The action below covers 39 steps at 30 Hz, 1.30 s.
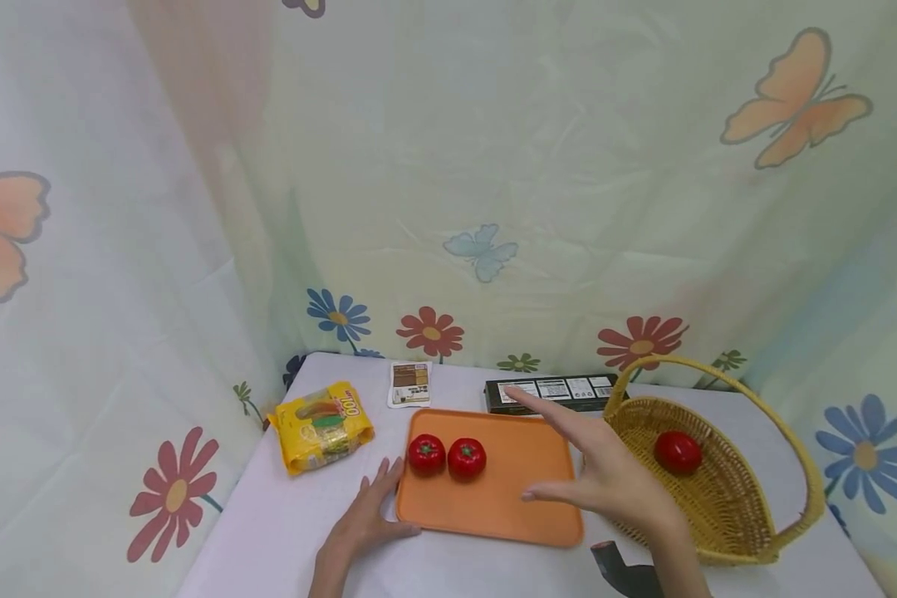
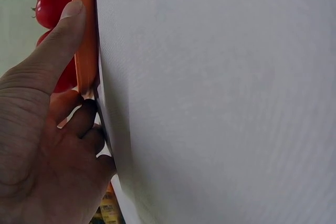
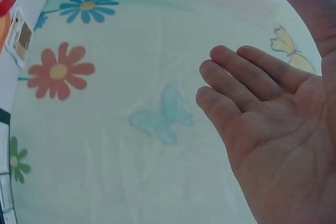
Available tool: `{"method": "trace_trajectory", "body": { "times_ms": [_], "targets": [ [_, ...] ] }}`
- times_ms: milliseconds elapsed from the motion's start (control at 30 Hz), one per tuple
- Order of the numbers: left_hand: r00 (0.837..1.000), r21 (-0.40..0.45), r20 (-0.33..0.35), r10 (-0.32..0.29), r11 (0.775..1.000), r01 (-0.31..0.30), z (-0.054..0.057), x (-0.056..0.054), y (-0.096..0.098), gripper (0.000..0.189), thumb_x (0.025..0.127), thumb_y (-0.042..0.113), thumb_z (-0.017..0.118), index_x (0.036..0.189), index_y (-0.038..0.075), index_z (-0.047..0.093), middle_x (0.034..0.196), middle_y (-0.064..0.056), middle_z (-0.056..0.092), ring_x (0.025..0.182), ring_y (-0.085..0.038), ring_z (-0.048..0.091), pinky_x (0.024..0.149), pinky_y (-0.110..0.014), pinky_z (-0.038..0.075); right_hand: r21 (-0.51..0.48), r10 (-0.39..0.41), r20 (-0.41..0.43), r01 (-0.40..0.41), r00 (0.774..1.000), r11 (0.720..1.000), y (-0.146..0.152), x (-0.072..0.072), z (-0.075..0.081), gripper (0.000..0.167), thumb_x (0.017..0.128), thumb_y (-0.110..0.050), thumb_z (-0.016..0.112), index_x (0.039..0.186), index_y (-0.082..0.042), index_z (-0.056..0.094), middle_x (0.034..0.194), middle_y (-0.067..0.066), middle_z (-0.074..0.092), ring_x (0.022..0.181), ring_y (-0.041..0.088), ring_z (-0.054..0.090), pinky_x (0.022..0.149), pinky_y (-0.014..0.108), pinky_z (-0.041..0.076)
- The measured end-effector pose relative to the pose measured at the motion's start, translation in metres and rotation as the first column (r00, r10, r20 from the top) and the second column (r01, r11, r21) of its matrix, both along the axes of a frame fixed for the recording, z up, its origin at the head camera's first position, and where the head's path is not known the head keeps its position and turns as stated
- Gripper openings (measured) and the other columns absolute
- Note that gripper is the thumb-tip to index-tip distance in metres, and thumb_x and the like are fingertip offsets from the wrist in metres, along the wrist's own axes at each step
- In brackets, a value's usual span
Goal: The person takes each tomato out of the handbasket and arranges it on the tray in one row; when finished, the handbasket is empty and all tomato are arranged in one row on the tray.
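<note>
On the left half of an orange tray (image 1: 523,473) sit two red tomatoes with green stems, a left tomato (image 1: 427,454) and a right tomato (image 1: 467,458). My left hand (image 1: 365,517) holds the tray's near left corner, thumb along the front edge and fingers at the left side. In the left wrist view, the thumb lies against the tray's rim (image 2: 85,51). Over the tray's right end hovers my right hand (image 1: 609,473), thumb and fingers spread wide, holding nothing. Beside it, a wicker basket (image 1: 725,507) with a tall handle contains one red, rounded item (image 1: 678,453).
A yellow food packet (image 1: 321,428) lies left of the tray. Behind the tray are a small white-and-brown packet (image 1: 409,384) and a long black box (image 1: 549,393). Near the right wrist is a dark curved object (image 1: 624,573). Flowered cloth (image 1: 448,208) hangs behind and at both sides.
</note>
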<state>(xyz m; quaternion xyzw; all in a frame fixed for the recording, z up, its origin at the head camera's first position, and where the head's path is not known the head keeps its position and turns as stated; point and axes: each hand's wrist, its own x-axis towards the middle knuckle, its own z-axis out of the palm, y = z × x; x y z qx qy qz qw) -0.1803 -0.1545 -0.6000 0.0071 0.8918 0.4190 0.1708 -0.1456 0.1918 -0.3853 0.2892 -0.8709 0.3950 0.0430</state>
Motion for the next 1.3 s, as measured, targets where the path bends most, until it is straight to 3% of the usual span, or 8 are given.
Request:
{"method": "trace_trajectory", "body": {
  "times_ms": [200,433,600,667,733,867,1000,1300],
  "targets": [
    [1.0,0.003,0.0,-0.006,1.0,0.006,-0.001,0.001,0.001,0.116,0.074,0.039,0.1,0.17,0.026,0.035,0.179,-0.015,0.022,0.159,-0.061,0.007,0.121,-0.084,0.017,0.142,-0.091,-0.146,0.112,0.985,0.983,0.024,0.021,0.012,0.106,0.078,-0.051,0.094,0.168,-0.031,0.04,0.165,-0.006,0.052,0.143,0.023,0.059,0.107,0.051,0.059],
    [1.0,-0.007,-0.007,-0.006,1.0,0.006,0.0,-0.001,0.001,0.115,0.076,0.039,0.099,0.171,0.025,0.035,0.179,-0.016,0.023,0.159,-0.061,0.008,0.12,-0.085,0.018,0.197,-0.172,-0.221,0.217,0.96,0.956,0.056,0.026,0.013,0.111,0.071,-0.048,0.099,0.165,-0.026,0.045,0.158,0.003,0.059,0.129,0.028,0.065,0.096,0.049,0.065],
    [1.0,-0.01,-0.004,0.006,1.0,-0.006,0.0,0.001,0.002,0.115,0.075,0.039,0.099,0.17,0.026,0.036,0.179,-0.015,0.024,0.159,-0.062,0.009,0.119,-0.086,0.019,0.177,-0.207,-0.206,0.244,0.957,0.953,0.085,0.023,0.008,0.107,0.069,-0.041,0.103,0.161,-0.024,0.051,0.152,0.005,0.063,0.126,0.003,0.059,0.097,0.008,0.051],
    [1.0,-0.01,0.001,0.007,1.0,-0.007,-0.001,0.001,0.002,0.115,0.075,0.039,0.099,0.17,0.027,0.036,0.179,-0.015,0.023,0.159,-0.061,0.008,0.119,-0.086,0.019,0.172,-0.211,-0.194,0.245,0.958,0.954,0.096,0.022,0.006,0.105,0.069,-0.038,0.103,0.16,-0.023,0.052,0.152,0.006,0.063,0.128,-0.008,0.053,0.098,0.004,0.045],
    [1.0,-0.012,-0.002,0.005,1.0,-0.005,0.0,0.002,0.003,0.115,0.075,0.039,0.099,0.17,0.027,0.036,0.179,-0.015,0.023,0.159,-0.061,0.008,0.119,-0.086,0.02,0.183,-0.222,-0.166,0.251,0.961,0.951,0.106,0.019,0.004,0.103,0.071,-0.035,0.103,0.16,-0.023,0.053,0.152,0.007,0.063,0.128,-0.009,0.053,0.096,0.009,0.051],
    [1.0,-0.009,-0.01,0.001,1.0,-0.001,0.002,0.002,0.002,0.116,0.075,0.038,0.1,0.171,0.026,0.035,0.179,-0.016,0.023,0.159,-0.061,0.008,0.12,-0.085,0.019,0.228,-0.227,-0.093,0.243,0.969,0.943,0.119,0.012,0.001,0.099,0.075,-0.037,0.1,0.16,-0.018,0.052,0.152,0.013,0.063,0.13,0.025,0.064,0.095,0.043,0.066],
    [1.0,-0.002,-0.026,-0.012,1.0,0.012,0.002,0.002,0.001,0.117,0.074,0.036,0.1,0.17,0.024,0.036,0.178,-0.018,0.023,0.158,-0.063,0.008,0.121,-0.084,0.019,0.246,-0.22,-0.008,0.215,0.975,0.945,0.132,0.001,-0.006,0.095,0.08,-0.035,0.097,0.159,-0.011,0.051,0.152,0.021,0.061,0.128,0.051,0.062,0.091,0.075,0.059],
    [1.0,-0.004,-0.017,-0.009,1.0,0.009,0.003,0.002,0.001,0.116,0.075,0.037,0.1,0.17,0.025,0.036,0.179,-0.016,0.023,0.159,-0.061,0.008,0.122,-0.083,0.02,0.192,-0.245,0.171,0.212,0.954,0.958,0.158,-0.019,-0.032,0.079,0.093,-0.023,0.087,0.158,0.0,0.048,0.15,0.029,0.06,0.134,0.053,0.056,0.094,0.063,0.064]
  ]
}}
